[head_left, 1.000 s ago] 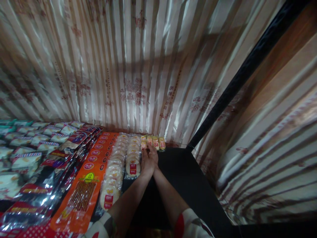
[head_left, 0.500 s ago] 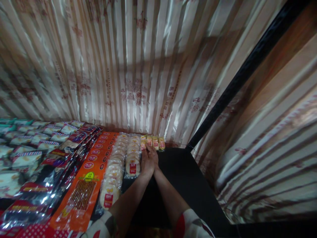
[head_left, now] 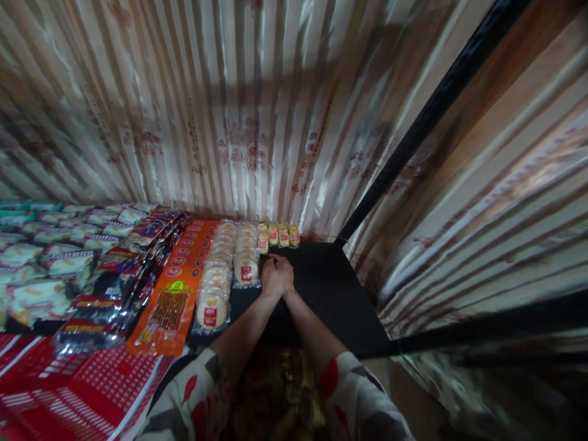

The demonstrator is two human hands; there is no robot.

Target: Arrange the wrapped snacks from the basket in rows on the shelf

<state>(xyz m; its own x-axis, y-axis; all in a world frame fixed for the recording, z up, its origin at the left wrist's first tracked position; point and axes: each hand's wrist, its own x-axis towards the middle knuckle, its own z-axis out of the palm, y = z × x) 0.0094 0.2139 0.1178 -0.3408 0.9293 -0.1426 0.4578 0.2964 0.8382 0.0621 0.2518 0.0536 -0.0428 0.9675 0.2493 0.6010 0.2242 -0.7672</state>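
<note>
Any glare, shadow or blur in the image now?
Head view: dim, with bright sheen and a shadow band on the curtain; head view: print on the yellow packets too soft to read; head view: murky between the sleeves.

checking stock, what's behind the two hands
Behind the left hand and right hand are small yellow packs, then the curtain. Anything in or under the hands is covered.

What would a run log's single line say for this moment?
contact: left hand against right hand | held: cannot tell | ahead: small yellow packets | leftward: wrapped round snacks | surface: black shelf
</note>
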